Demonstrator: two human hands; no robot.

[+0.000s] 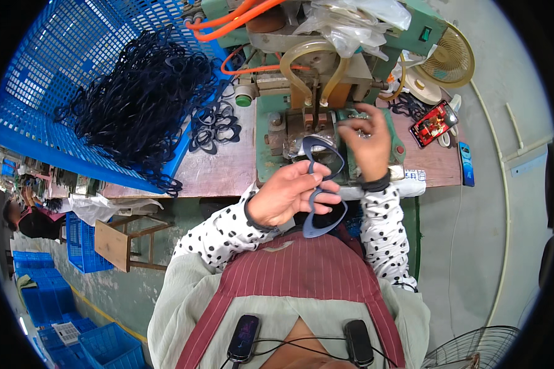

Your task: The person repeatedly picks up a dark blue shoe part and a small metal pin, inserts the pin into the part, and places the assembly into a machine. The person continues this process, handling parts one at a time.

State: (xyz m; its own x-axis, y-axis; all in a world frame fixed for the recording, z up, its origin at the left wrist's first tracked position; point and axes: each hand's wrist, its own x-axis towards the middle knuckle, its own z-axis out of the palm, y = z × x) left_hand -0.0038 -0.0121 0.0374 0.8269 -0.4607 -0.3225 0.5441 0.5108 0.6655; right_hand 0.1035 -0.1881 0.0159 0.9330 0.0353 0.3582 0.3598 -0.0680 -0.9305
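My left hand (286, 195) is closed around the middle of a dark blue eyeglass frame front (317, 231), its two rims standing above and below the fingers. The upper rim lies before the green bench machine's metal work head (316, 120). My right hand (369, 147) is at the right side of that head, fingers bent and fingertips drawn together. Small shiny bits show by those fingers; whether they hold one is too small to make out. Left of the machine, several loose frame fronts (206, 144) lie on the bench beside a blue basket (108, 175) heaped with dark frame fronts (144, 98).
Orange hoses (240, 18) and a plastic bag (357, 24) are at the machine's top. On the bench's right are a phone (434, 124) and a fan (447, 58). A blue packet (466, 164) is at the bench edge. A wooden stool (114, 246) and blue crates (43, 283) stand left.
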